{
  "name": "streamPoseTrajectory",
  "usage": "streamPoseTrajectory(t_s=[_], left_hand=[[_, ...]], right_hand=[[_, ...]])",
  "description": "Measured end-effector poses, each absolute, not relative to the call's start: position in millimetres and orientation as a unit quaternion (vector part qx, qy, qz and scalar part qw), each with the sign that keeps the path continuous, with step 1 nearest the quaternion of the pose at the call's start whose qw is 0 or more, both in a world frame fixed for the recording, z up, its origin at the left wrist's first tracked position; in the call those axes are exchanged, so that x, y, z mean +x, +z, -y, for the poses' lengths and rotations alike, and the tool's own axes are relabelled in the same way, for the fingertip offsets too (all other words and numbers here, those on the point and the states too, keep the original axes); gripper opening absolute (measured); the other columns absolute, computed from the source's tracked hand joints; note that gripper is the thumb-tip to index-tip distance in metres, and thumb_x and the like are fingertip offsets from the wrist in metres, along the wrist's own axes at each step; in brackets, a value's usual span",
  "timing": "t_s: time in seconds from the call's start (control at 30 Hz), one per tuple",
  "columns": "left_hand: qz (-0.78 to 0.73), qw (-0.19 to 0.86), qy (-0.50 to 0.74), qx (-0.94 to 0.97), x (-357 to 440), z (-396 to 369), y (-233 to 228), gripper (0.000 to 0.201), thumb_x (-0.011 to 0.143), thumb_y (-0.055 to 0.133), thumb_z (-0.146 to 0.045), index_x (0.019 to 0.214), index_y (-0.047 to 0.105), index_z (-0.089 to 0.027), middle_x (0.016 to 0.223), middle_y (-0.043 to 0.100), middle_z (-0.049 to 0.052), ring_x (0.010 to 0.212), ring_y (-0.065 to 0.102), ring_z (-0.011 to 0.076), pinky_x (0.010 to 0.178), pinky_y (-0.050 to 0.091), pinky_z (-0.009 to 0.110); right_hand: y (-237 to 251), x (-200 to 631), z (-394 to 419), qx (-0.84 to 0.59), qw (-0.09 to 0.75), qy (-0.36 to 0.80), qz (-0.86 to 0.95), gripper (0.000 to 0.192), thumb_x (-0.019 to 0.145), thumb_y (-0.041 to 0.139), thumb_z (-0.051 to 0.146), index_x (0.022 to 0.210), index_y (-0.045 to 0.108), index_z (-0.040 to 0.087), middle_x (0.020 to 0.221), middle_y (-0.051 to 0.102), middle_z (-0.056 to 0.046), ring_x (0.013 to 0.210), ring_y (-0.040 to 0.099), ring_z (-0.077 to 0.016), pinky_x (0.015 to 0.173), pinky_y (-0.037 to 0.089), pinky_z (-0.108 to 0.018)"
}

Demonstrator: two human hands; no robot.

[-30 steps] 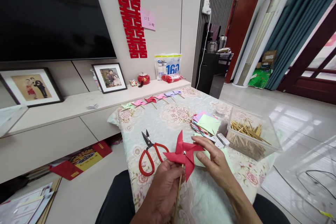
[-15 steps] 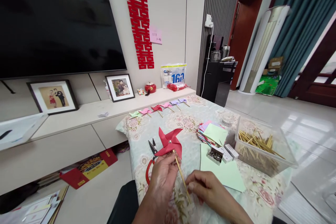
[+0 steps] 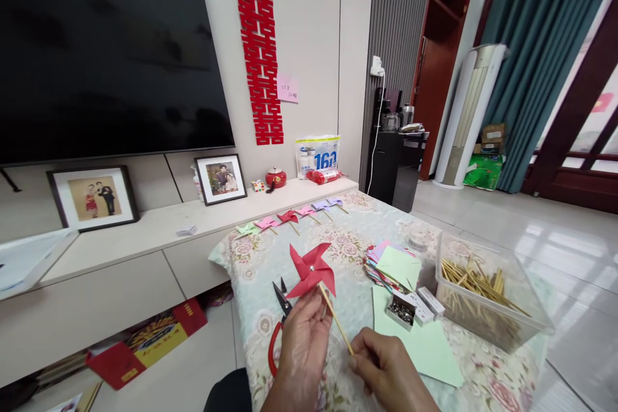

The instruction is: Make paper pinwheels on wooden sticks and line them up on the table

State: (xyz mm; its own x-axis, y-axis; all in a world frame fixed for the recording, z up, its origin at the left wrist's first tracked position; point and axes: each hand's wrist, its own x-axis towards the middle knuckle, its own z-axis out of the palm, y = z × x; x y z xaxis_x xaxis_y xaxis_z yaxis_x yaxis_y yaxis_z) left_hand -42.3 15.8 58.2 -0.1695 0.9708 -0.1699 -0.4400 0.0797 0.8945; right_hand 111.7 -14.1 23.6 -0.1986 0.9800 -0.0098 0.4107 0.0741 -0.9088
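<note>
A red paper pinwheel point(image 3: 309, 269) on a thin wooden stick point(image 3: 337, 327) is held up in front of me over the flowered table cover point(image 3: 347, 251). My left hand point(image 3: 304, 344) pinches the pinwheel from below, just under its pinned centre. My right hand point(image 3: 386, 370) grips the lower end of the stick between thumb and fingers. Red-handled scissors point(image 3: 279, 318) lie on the cover, partly hidden behind my left hand.
A row of finished pinwheels point(image 3: 290, 217) lines the table's far edge. A stack of coloured paper squares point(image 3: 392, 261), a green sheet point(image 3: 425, 341), small boxes of pins point(image 3: 410, 309) and a clear tub of sticks point(image 3: 487, 299) lie to the right. A shelf with framed photos point(image 3: 221, 178) stands behind.
The pinwheel has gone from close before me to held further out and left. My right hand left its blade and took the stick's lower end. The camera tilted up.
</note>
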Motion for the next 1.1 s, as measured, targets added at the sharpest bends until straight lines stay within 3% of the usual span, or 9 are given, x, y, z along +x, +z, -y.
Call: streamPoseTrajectory(t_s=[0.13,0.23,0.43,0.5,0.57,0.67,0.77,0.9,1.1], left_hand=[[-0.415,0.646,0.627,0.133,-47.4,-30.4,55.7,0.022,0.070,0.071,-0.008,0.087,0.069,-0.020,0.098,0.071,0.008,0.085,0.070,0.0171,0.086,0.053,0.031],[-0.427,0.642,0.619,0.149,-62.0,-40.1,50.3,0.025,0.067,0.073,-0.005,0.087,0.070,-0.019,0.102,0.070,0.008,0.081,0.068,0.0150,0.079,0.053,0.027],[-0.493,0.592,0.588,0.246,-91.6,-86.5,39.7,0.029,0.061,0.076,-0.014,0.089,0.073,-0.014,0.083,0.069,0.005,0.075,0.062,0.0148,0.068,0.047,0.025],[-0.515,0.549,0.583,0.307,-99.5,-103.9,35.2,0.029,0.060,0.075,-0.021,0.089,0.073,-0.013,0.070,0.065,0.001,0.066,0.057,0.0143,0.065,0.043,0.025],[-0.532,0.512,0.571,0.358,-106.3,-117.6,29.3,0.029,0.063,0.072,-0.025,0.089,0.072,-0.014,0.057,0.056,-0.005,0.056,0.049,0.0134,0.058,0.038,0.025],[-0.549,0.490,0.540,0.408,-113.1,-129.7,19.6,0.027,0.067,0.067,-0.027,0.091,0.071,-0.016,0.051,0.050,-0.008,0.048,0.043,0.0125,0.052,0.031,0.024],[-0.564,0.485,0.501,0.442,-114.6,-135.5,12.0,0.021,0.068,0.065,-0.026,0.087,0.071,-0.018,0.054,0.055,-0.006,0.047,0.043,0.0132,0.051,0.032,0.025],[-0.565,0.481,0.471,0.477,-110.0,-142.9,1.5,0.016,0.070,0.067,-0.027,0.083,0.072,-0.021,0.073,0.070,0.001,0.060,0.057,0.0179,0.061,0.043,0.029],[-0.537,0.477,0.477,0.506,-103.0,-155.0,-27.6,0.021,0.073,0.063,-0.031,0.088,0.071,-0.018,0.074,0.068,0.002,0.056,0.055,0.0152,0.058,0.041,0.027]], right_hand=[[61.2,123.1,-8.3,-0.538,0.356,0.385,0.660,0.017,0.083,0.057,0.032,0.070,0.053,0.021,0.056,0.051,0.005,0.050,0.052,-0.0129,0.052,0.039,-0.023],[98.1,132.6,-40.3,-0.558,0.357,0.317,0.679,0.016,0.084,0.056,0.027,0.069,0.055,0.021,0.057,0.056,0.004,0.054,0.060,-0.0147,0.055,0.043,-0.023],[135.6,151.6,-146.6,-0.659,0.275,0.212,0.667,0.016,0.087,0.059,0.016,0.072,0.063,0.017,0.061,0.065,0.002,0.059,0.066,-0.0140,0.058,0.047,-0.023],[136.9,158.7,-186.1,-0.693,0.239,0.195,0.652,0.014,0.092,0.061,0.021,0.081,0.066,0.014,0.072,0.069,-0.001,0.064,0.068,-0.0147,0.063,0.052,-0.026],[134.9,165.1,-222.4,-0.723,0.198,0.184,0.635,0.020,0.097,0.062,0.032,0.103,0.067,0.013,0.096,0.071,-0.004,0.079,0.069,-0.0160,0.073,0.058,-0.033],[126.8,171.2,-267.1,-0.756,0.154,0.164,0.615,0.030,0.097,0.063,0.034,0.121,0.062,0.015,0.120,0.066,-0.009,0.099,0.067,-0.0214,0.084,0.058,-0.041],[113.1,173.1,-301.1,-0.777,0.124,0.144,0.600,0.032,0.097,0.063,0.033,0.124,0.061,0.015,0.125,0.064,-0.011,0.104,0.066,-0.0232,0.088,0.057,-0.043],[90.2,173.9,-338.1,-0.798,0.094,0.120,0.583,0.034,0.096,0.064,0.033,0.125,0.061,0.014,0.126,0.063,-0.012,0.105,0.066,-0.0239,0.089,0.057,-0.043],[63.1,177.9,-388.7,-0.815,0.064,0.094,0.569,0.033,0.097,0.063,0.033,0.126,0.061,0.016,0.126,0.063,-0.011,0.106,0.066,-0.0236,0.089,0.057,-0.043]])
